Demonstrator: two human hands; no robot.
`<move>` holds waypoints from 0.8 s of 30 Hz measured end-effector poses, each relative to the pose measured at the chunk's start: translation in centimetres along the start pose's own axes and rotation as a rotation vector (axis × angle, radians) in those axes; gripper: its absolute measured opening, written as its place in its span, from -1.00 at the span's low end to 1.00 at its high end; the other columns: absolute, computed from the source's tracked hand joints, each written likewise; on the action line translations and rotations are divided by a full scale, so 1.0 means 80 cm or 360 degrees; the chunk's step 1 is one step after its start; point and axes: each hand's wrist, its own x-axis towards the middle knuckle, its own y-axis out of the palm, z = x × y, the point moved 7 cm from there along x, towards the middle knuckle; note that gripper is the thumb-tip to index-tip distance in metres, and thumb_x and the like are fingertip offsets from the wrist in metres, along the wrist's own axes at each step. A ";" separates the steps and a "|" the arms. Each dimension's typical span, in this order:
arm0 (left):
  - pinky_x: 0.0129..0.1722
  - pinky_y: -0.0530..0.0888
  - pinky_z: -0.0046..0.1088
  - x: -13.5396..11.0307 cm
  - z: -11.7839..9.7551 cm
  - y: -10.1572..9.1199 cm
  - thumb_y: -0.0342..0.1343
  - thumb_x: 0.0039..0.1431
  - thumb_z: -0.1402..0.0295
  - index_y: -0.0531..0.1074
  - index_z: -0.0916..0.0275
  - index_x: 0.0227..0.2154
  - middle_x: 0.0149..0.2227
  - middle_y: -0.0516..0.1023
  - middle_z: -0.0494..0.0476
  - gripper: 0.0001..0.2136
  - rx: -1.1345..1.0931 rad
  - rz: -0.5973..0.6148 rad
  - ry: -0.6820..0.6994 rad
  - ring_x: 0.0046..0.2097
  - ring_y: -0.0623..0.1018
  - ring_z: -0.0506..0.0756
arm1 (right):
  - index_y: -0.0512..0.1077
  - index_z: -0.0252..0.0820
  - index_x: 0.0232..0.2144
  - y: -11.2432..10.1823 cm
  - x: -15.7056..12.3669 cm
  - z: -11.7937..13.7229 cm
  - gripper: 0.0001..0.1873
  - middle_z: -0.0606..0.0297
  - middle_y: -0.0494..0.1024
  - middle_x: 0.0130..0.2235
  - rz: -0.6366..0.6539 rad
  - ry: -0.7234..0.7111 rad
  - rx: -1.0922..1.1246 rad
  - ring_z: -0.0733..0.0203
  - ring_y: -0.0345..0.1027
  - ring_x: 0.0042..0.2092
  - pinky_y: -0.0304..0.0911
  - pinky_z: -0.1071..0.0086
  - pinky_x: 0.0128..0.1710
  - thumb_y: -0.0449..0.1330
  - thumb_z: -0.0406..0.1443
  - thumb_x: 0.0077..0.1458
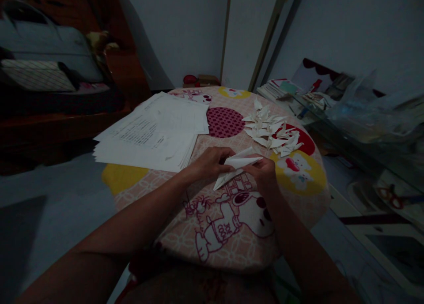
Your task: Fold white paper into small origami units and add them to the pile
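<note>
Bare forearms (pixel 109 233) flank the pink-patterned tablecloth (pixel 304 209): left hand (pixel 212 162) pinching pointed, folded white paper (pixel 239 163) near twelve o'clock (probably light, easily creased, best held by folded edges), right hand (pixel 266 170) gripping its three-o'clock end.

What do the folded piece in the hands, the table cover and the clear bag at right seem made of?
Folded piece: matte white paper, by its crisp creases.
Table cover: probably fabric, dull and printed, draping at the edge; coating possible.
Clear bag: likely thin glossy plastic, see-through and wrinkled.
</note>
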 end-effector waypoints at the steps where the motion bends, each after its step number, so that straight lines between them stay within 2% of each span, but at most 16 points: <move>1: -0.41 0.25 -0.51 0.000 -0.003 0.002 0.27 -0.03 0.41 0.57 0.25 -0.24 -0.42 0.52 0.02 -0.77 -0.0018 0.0020 0.0020 -0.41 0.40 0.01 | 0.56 -0.20 -0.45 0.001 -0.001 0.002 -0.79 0.32 0.58 -0.49 0.0016 -0.0018 -0.0021 0.21 0.40 -0.44 0.32 0.36 -0.42 0.37 -0.27 -0.25; 4: -0.40 0.26 -0.51 -0.001 -0.008 0.005 0.27 -0.01 0.40 0.58 0.23 -0.26 -0.39 0.53 0.04 -0.80 -0.0067 0.0040 0.0061 -0.38 0.42 0.03 | 0.59 -0.19 -0.42 0.003 -0.003 0.014 -0.82 0.28 0.62 -0.45 0.0044 -0.0183 -0.0172 0.17 0.45 -0.41 0.35 0.34 -0.37 0.36 -0.27 -0.19; 8: -0.44 0.22 -0.53 0.000 -0.001 0.006 0.29 0.00 0.35 0.59 0.23 -0.33 -0.48 0.47 -0.01 -0.86 -0.0097 0.0106 0.0034 -0.44 0.37 0.00 | 0.59 -0.14 -0.36 0.001 -0.015 0.038 -0.87 0.24 0.66 -0.36 -0.0014 -0.0591 -0.0599 0.12 0.51 -0.31 0.41 0.28 -0.24 0.32 -0.28 -0.05; 12: -0.50 0.20 -0.54 -0.001 0.010 0.002 0.31 -0.01 0.30 0.59 0.24 -0.39 -0.54 0.45 -0.01 -0.87 -0.0193 0.0193 -0.0015 -0.49 0.37 -0.01 | 0.49 -0.11 0.04 0.002 -0.030 0.059 -0.56 0.13 0.63 -0.07 -0.0131 -0.0950 -0.0952 0.04 0.51 -0.11 0.42 0.16 -0.06 0.26 -0.31 0.07; 14: -0.50 0.23 -0.54 -0.001 0.014 0.003 0.32 -0.04 0.31 0.61 0.23 -0.40 -0.55 0.48 0.00 -0.86 -0.0241 0.0275 -0.0050 -0.51 0.39 0.00 | 0.43 -0.09 0.13 0.011 -0.037 0.065 -0.50 0.09 0.55 0.08 -0.0068 -0.1139 -0.1161 -0.02 0.44 0.01 0.36 0.06 0.05 0.21 -0.34 0.11; 16: -0.49 0.27 -0.53 -0.001 0.016 0.006 0.34 -0.07 0.33 0.63 0.22 -0.41 -0.54 0.51 0.02 -0.87 -0.0287 0.0377 -0.0081 -0.51 0.41 0.01 | 0.48 -0.11 0.05 0.025 -0.042 0.062 -0.59 0.07 0.53 0.10 0.0099 -0.1296 -0.1400 -0.06 0.38 0.07 0.29 0.02 0.10 0.16 -0.38 0.14; 18: -0.49 0.30 -0.52 0.001 0.019 0.010 0.37 -0.13 0.36 0.64 0.20 -0.44 -0.53 0.54 0.02 -0.88 -0.0311 0.0445 -0.0091 -0.51 0.43 0.02 | 0.54 -0.17 -0.09 0.039 -0.044 0.050 -0.70 0.06 0.58 -0.02 0.0331 -0.1343 -0.1617 -0.04 0.39 -0.02 0.27 0.07 0.03 0.11 -0.39 0.16; 20: -0.48 0.30 -0.51 0.005 0.025 0.012 0.37 -0.18 0.40 0.64 0.18 -0.46 -0.54 0.54 0.01 -0.87 -0.0274 0.0454 -0.0079 -0.51 0.43 0.02 | 0.56 -0.22 -0.15 0.049 -0.042 0.032 -0.72 0.08 0.58 -0.19 0.0510 -0.1276 -0.1767 0.02 0.37 -0.15 0.25 0.16 -0.08 0.07 -0.40 0.19; 22: -0.48 0.27 -0.51 0.008 0.033 0.011 0.36 -0.19 0.45 0.64 0.17 -0.45 -0.57 0.50 -0.02 -0.85 -0.0197 0.0406 -0.0080 -0.53 0.38 0.00 | 0.55 -0.25 -0.11 0.054 -0.036 0.017 -0.68 0.09 0.55 -0.24 0.0586 -0.1171 -0.1830 0.04 0.33 -0.20 0.22 0.21 -0.14 0.04 -0.40 0.20; 24: -0.49 0.23 -0.50 0.009 0.041 0.007 0.33 -0.18 0.49 0.64 0.18 -0.41 -0.61 0.44 -0.06 -0.82 -0.0112 0.0304 -0.0113 -0.55 0.32 -0.02 | 0.52 -0.26 -0.03 0.058 -0.030 0.005 -0.63 0.09 0.53 -0.21 0.0607 -0.1095 -0.1835 0.04 0.31 -0.17 0.20 0.24 -0.14 0.04 -0.41 0.19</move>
